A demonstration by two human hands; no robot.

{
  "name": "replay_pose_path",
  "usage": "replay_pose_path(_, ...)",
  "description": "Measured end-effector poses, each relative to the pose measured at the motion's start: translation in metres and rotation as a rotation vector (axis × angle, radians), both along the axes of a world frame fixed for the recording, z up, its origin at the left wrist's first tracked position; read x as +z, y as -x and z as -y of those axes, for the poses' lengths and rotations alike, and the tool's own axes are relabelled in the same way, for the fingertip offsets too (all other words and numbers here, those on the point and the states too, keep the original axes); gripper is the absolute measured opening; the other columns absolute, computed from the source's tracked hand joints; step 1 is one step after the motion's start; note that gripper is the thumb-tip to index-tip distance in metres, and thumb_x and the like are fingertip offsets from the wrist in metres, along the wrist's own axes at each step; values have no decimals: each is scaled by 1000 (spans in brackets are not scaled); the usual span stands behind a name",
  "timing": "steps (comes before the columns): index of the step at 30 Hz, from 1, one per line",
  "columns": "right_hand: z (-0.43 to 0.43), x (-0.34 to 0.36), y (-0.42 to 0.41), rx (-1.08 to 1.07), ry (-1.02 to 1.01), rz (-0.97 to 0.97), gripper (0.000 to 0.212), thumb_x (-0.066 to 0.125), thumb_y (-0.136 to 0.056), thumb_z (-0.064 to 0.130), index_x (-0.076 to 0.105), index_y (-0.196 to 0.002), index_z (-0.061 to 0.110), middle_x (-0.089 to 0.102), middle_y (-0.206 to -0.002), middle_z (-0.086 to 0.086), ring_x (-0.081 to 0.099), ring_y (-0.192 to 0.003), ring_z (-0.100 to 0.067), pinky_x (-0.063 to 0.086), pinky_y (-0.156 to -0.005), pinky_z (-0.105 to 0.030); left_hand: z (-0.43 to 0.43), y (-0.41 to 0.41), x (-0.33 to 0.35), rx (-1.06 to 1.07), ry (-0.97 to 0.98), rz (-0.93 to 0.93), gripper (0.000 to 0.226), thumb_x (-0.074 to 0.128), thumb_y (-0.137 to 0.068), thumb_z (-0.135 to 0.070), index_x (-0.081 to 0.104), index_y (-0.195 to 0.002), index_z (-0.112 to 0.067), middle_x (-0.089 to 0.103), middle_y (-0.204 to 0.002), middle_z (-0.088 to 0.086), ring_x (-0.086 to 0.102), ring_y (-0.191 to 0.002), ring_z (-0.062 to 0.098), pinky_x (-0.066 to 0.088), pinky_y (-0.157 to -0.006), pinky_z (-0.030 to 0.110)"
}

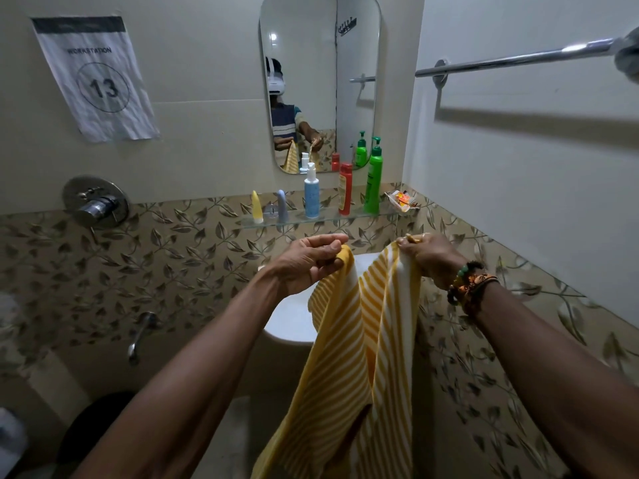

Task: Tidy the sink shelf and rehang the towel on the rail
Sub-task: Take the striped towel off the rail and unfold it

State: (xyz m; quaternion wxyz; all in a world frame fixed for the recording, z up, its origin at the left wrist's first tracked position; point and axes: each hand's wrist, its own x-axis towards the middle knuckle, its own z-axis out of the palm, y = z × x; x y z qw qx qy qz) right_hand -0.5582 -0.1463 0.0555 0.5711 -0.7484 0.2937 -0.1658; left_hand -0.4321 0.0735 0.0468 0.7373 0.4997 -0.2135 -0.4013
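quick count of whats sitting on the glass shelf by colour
yellow: 1, a cone-shaped item
pale blue: 2, a cone-shaped item and a pump bottle
red: 1, a bottle
green: 1, a pump bottle
orange and white: 1, a crumpled packet
total: 6 on the glass shelf, not counting mirror reflections

A soft yellow-and-white striped cloth towel (359, 340) is seen; at two o'clock, a polished chrome metal rail (511, 60); at twelve, a clear glass shelf (328, 219).
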Motion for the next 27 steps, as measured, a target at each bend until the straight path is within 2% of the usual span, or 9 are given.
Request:
replay_pose_path(4, -25, 10, -6, 130, -54, 41, 18, 57, -99, 19, 67, -102, 4, 66, -94, -11, 64, -79, -21, 56, -62, -30, 14, 10, 7, 34, 33, -12, 18, 61, -90, 1, 75, -99, -4, 72, -90, 11, 70, -78, 17, 61, -68, 27)
replay_pose_path(9, -47, 15, -17, 217, -14, 91, 23, 56, -99, 18, 68, -104, -1, 66, -90, -17, 65, -80, -27, 58, -82, -45, 32, 24, 17, 121, 43, -22, 20, 59, -91, 6, 70, -107, 2, 70, -105, 19, 72, -85, 23, 61, -68, 27)
replay_pose_path(12, -50, 16, -16, 150, 7, 139, 19, 56, -99, 17, 69, -96, 4, 69, -87, -13, 67, -76, -24, 60, -76, -39, 29, 26, 19, 66, 64, 15, 33, 59, -87, 13, 65, -118, 3, 67, -117, 22, 71, -98, 28, 61, -80, 31)
replay_pose_path(15, -48, 16, -13, 170, -6, 159, 17, 55, -100, 18, 68, -91, 9, 70, -87, -11, 69, -77, -23, 61, -71, -34, 22, 26, 18, 2, -41, 260, 42, 62, -84, 14, 64, -123, -1, 68, -119, 19, 68, -109, 29, 58, -90, 37)
replay_pose_path(18, -49, 14, -13, 179, 4, 136, 20, 55, -99, 19, 69, -102, 5, 72, -98, -18, 71, -91, -31, 60, -84, -43, 25, 33, 12, 95, -101, 548, 36, 67, -83, 9, 69, -117, -4, 72, -110, 13, 71, -102, 24, 59, -83, 30)
replay_pose_path(20, -50, 13, -12, 183, -22, 127, 23, 57, -98, 18, 69, -108, 1, 71, -103, -21, 70, -96, -35, 58, -89, -47, 29, 36, 6, 208, -94, 604, 28, 66, -86, 3, 71, -112, -4, 72, -105, 14, 72, -96, 24, 61, -77, 30)
replay_pose_path(22, -51, 12, -10, 185, -46, 150, 20, 60, -96, 17, 70, -106, 2, 71, -104, -22, 69, -98, -36, 58, -88, -48, 31, 35, 2, 291, -109, 682, 22, 64, -90, -1, 72, -109, -3, 73, -101, 14, 73, -90, 23, 62, -75, 32)
replay_pose_path(24, -50, 11, -8, 114, -98, 218, 12, 69, -89, 14, 71, -97, 5, 72, -101, -21, 71, -94, -34, 60, -83, -45, 33, 34, -1, 317, -141, 764, 17, 62, -92, -5, 71, -107, -6, 71, -100, 12, 72, -90, 24, 61, -75, 32)
replay_pose_path(27, -49, 10, -9, 32, -192, 279, 19, 79, -79, 13, 70, -94, 4, 74, -90, -17, 74, -81, -28, 62, -72, -38, 36, 34, -1, 365, -223, 870, 10, 63, -93, -14, 70, -101, -17, 67, -103, 8, 66, -94, 20, 57, -69, 20)
